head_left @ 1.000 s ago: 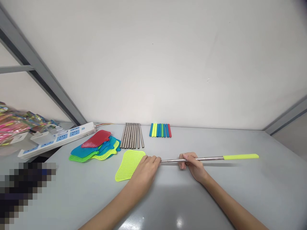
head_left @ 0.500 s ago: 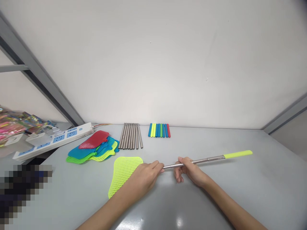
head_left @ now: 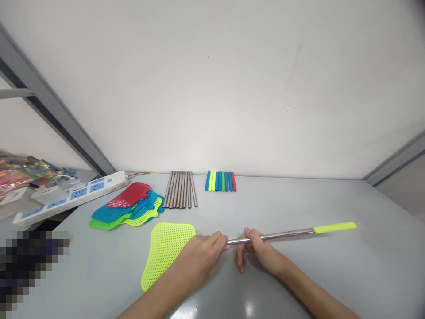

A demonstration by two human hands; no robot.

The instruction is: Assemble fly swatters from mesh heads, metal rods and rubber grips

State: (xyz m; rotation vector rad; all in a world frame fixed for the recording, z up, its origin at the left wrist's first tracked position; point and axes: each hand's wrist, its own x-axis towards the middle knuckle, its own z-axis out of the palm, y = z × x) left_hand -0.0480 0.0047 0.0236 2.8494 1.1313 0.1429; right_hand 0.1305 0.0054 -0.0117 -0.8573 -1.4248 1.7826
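A fly swatter lies crosswise in front of me, with a yellow-green mesh head [head_left: 168, 248] at the left, an extended metal telescopic rod [head_left: 279, 235] and a yellow-green grip [head_left: 335, 227] at its right end. My left hand [head_left: 207, 252] is closed around the joint between head and rod, hiding it. My right hand [head_left: 255, 250] has the rod between thumb and fingers a little further right, the other fingers curled below. Between the two hands a short stretch of bare rod shows.
A pile of red, blue, green and yellow swatter heads [head_left: 128, 206] lies at the left. Several metal rods [head_left: 181, 189] stand in a row at the back, beside several coloured grips [head_left: 221, 181]. A power strip [head_left: 71, 195] and plastic-wrapped items [head_left: 25, 170] are at far left.
Both hands and the fly swatter have come slightly nearer to me. The grip end now sits lower and a little further right, and the mesh head has shifted left and down.
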